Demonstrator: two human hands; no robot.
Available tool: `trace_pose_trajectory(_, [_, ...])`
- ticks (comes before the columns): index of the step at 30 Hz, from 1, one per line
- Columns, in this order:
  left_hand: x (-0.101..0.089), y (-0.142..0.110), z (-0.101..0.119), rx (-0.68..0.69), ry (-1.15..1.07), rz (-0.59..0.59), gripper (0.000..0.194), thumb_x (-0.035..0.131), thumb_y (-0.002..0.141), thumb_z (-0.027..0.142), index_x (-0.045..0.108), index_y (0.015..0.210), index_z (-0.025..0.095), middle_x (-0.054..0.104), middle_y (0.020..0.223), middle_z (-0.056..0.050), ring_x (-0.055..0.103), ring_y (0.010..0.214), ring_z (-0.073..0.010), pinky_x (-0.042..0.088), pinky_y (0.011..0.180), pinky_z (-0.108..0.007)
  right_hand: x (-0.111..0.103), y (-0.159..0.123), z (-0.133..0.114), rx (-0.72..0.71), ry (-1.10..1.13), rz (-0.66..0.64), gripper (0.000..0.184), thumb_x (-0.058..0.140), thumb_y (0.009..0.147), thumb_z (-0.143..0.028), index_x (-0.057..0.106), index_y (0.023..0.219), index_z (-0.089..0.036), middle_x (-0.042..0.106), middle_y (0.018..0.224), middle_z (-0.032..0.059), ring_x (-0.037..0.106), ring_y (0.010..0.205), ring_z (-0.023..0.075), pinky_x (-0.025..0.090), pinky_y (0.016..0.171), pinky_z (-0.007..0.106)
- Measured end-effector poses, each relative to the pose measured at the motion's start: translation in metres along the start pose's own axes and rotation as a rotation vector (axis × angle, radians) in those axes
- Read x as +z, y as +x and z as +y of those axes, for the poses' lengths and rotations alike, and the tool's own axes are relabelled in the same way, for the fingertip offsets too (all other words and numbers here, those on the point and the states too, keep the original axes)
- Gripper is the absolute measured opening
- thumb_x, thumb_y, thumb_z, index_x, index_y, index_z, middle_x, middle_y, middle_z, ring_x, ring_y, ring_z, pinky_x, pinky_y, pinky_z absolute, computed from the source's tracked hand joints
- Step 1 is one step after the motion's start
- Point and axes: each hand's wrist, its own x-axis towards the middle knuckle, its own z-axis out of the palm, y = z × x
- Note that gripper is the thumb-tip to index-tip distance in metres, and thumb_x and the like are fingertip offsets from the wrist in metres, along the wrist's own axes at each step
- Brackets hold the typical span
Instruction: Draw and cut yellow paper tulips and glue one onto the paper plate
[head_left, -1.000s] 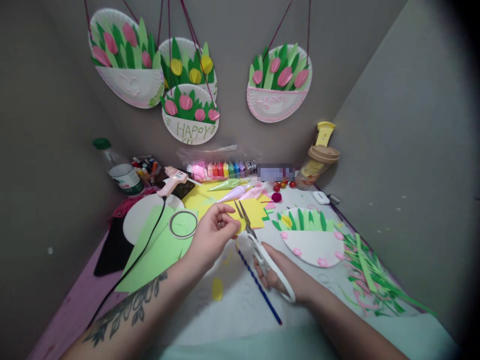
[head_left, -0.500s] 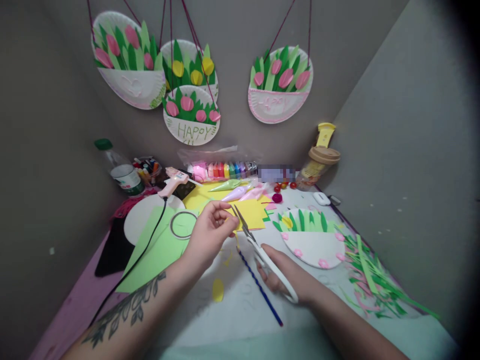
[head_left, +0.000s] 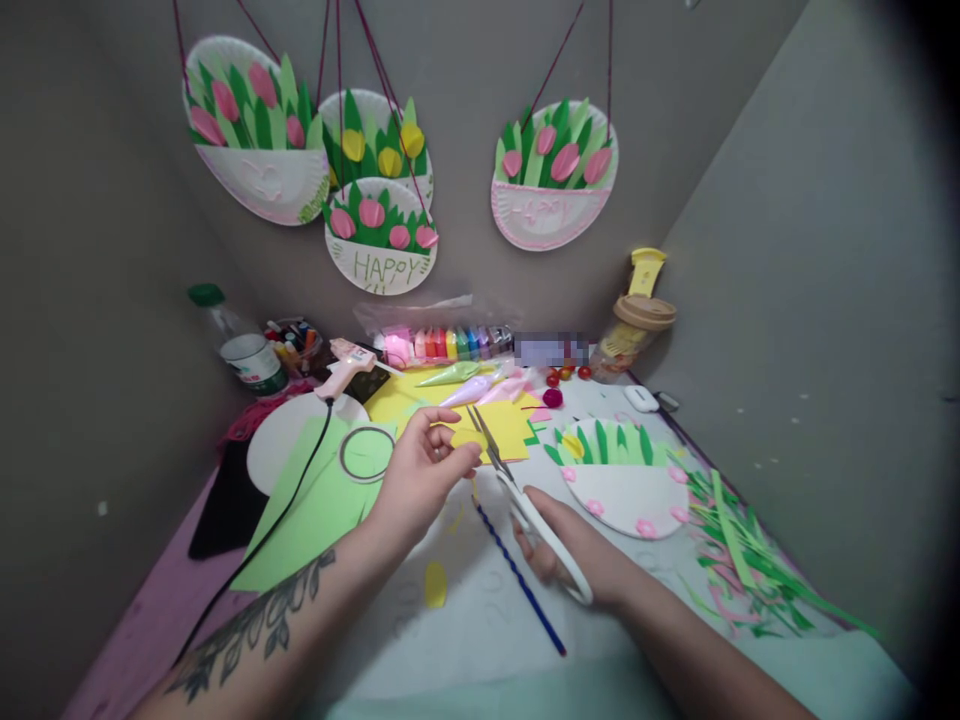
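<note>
Pinched between the thumb and fingers of my left hand (head_left: 427,460) is a small piece of yellow paper (head_left: 468,440). My right hand (head_left: 559,540) grips white-handled scissors (head_left: 540,530), whose blades are parted and point up beside the yellow piece. Below them a blue twisted pencil (head_left: 517,575) lies slantwise on the white work surface. A yellow paper oval (head_left: 435,584) rests to the left of the pencil. Further right lies a paper-plate basket (head_left: 622,490) with green paper leaves, one yellow flower and pink flowers along its edge.
Left are green paper sheets (head_left: 300,510), a tape roll (head_left: 366,452) and a pink glue gun (head_left: 345,370) with its black cord. Yellow paper (head_left: 510,425) lies behind my hands. Green and pink scraps (head_left: 750,570) pile up right. A bottle (head_left: 251,350) and lidded cup (head_left: 634,325) stand behind.
The yellow piece in my left hand has turned and shows more of its face beside the blades. Both hands stay in nearly the same place. The view has shifted slightly.
</note>
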Motion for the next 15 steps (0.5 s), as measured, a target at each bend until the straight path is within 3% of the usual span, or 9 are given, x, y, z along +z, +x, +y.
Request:
trace_pose_trajectory(7, [-0.0002,0.0007,0.0056,-0.006,0.033,-0.036,0.036,0.068,0.067,0.019,0.044,0.094,0.022,0.047,0.057,0.012,0.055,0.051,-0.0089,0.041,0.055,-0.022,-0.0006,-0.0009,-0.0011,-0.019,-0.005,-0.02,0.023,0.05,0.063,-0.01,0.045,0.082,-0.02,0.047,0.071,-0.0045,0.04,0.061,0.0101,0.033,0.055,0.023])
trace_pose_trajectory(15, [-0.0029,0.0027,0.0029,0.022,0.014,0.002,0.034,0.069,0.068,0.021,0.047,0.094,0.02,0.049,0.064,0.01,0.052,0.056,-0.0073,0.047,0.058,-0.023,-0.0007,-0.0005,-0.0048,0.0,-0.076,0.01,0.022,0.049,0.06,-0.008,0.044,0.077,-0.02,0.047,0.07,-0.0043,0.041,0.062,0.01,0.034,0.055,0.023])
